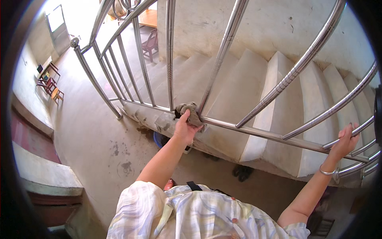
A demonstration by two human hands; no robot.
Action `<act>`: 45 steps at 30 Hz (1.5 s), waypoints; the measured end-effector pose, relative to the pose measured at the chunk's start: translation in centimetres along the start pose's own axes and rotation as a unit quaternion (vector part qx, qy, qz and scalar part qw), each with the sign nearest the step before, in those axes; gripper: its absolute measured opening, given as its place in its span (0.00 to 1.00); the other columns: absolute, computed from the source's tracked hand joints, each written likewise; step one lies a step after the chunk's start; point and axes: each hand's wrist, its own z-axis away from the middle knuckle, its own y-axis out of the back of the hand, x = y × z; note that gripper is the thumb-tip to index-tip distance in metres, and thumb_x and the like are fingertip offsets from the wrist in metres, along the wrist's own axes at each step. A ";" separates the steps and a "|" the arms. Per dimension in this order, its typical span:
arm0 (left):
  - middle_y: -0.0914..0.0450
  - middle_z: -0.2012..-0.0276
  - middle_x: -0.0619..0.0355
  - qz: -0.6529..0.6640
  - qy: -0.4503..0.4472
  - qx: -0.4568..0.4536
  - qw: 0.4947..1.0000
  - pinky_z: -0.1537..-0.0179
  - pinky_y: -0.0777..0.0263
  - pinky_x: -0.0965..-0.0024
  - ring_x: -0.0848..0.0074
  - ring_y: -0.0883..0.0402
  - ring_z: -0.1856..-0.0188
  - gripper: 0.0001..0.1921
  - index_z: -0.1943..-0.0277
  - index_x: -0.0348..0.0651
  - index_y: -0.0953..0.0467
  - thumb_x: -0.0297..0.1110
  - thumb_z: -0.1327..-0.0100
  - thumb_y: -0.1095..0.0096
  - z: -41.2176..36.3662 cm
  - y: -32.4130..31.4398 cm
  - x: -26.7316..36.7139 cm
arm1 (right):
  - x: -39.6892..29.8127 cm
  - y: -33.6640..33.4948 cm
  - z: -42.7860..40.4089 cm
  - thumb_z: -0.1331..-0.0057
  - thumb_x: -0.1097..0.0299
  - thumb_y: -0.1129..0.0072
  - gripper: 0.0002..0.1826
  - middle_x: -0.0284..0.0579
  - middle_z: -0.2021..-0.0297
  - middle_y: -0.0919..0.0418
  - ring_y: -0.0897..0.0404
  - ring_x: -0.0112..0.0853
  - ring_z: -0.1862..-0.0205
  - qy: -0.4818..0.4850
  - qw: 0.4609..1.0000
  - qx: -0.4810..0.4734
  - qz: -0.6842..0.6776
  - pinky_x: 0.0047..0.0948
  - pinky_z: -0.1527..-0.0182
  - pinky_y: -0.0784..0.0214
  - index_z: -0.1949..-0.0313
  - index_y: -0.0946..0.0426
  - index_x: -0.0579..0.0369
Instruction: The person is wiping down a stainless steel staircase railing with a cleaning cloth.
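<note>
My left hand (186, 128) holds a crumpled grey-brown cloth (193, 115) around the lower horizontal rail (253, 130) of a stainless steel stair railing, between two upright bars. My right hand (346, 140) is closed round a railing bar (366, 123) at the far right, close to the lower rail; a bracelet (326, 171) sits on that wrist. Concrete stair steps (226, 140) lie just behind the railing.
A blue-rimmed container (157, 139) stands beneath the stair edge. The railing's end post (97, 80) meets the floor at left. Dark wet spots (126, 167) mark the concrete floor. Farther off are a wooden stool (56, 94), a dark red chair (150, 44) and a table (148, 18).
</note>
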 end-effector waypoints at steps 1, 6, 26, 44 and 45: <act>0.26 0.62 0.61 0.009 -0.032 0.022 0.999 0.57 0.35 0.58 0.71 0.28 0.59 0.12 0.59 0.48 0.30 0.41 0.45 0.45 -0.9 1.0 0.1 | -0.2 -0.2 0.1 0.41 0.74 0.52 0.11 0.33 0.83 0.41 0.45 0.17 0.84 0.002 1.000 0.003 -0.003 0.16 0.83 0.53 0.58 0.37 0.62; 0.27 0.62 0.63 -0.041 -0.158 -0.008 0.987 0.59 0.33 0.62 0.74 0.28 0.60 0.09 0.59 0.48 0.31 0.35 0.43 0.45 -5.6 7.6 3.6 | 0.1 -0.3 0.0 0.41 0.74 0.52 0.12 0.32 0.84 0.41 0.45 0.16 0.84 -0.008 1.000 0.008 -0.002 0.15 0.83 0.54 0.58 0.37 0.62; 0.26 0.62 0.56 0.019 -0.094 0.011 0.995 0.57 0.32 0.61 0.68 0.26 0.59 0.09 0.61 0.40 0.31 0.35 0.40 0.54 -4.6 10.1 8.3 | 0.0 -0.2 0.0 0.41 0.74 0.52 0.10 0.31 0.83 0.41 0.45 0.16 0.83 0.009 0.999 0.026 0.047 0.15 0.83 0.54 0.60 0.35 0.62; 0.27 0.68 0.61 -0.192 -0.214 0.262 0.921 0.72 0.30 0.70 0.76 0.26 0.69 0.15 0.61 0.45 0.34 0.43 0.45 0.41 -8.4 12.4 12.4 | -0.5 -0.9 -0.1 0.43 0.73 0.52 0.10 0.31 0.84 0.42 0.45 0.18 0.83 -0.007 0.984 0.081 0.157 0.18 0.82 0.52 0.62 0.34 0.64; 0.27 0.68 0.61 -0.193 -0.215 0.265 0.920 0.72 0.30 0.70 0.76 0.26 0.69 0.15 0.61 0.45 0.34 0.43 0.45 0.41 -7.8 11.8 12.0 | -0.8 -1.0 0.0 0.43 0.73 0.52 0.10 0.31 0.84 0.42 0.45 0.18 0.83 -0.009 0.984 0.080 0.157 0.18 0.82 0.52 0.62 0.34 0.64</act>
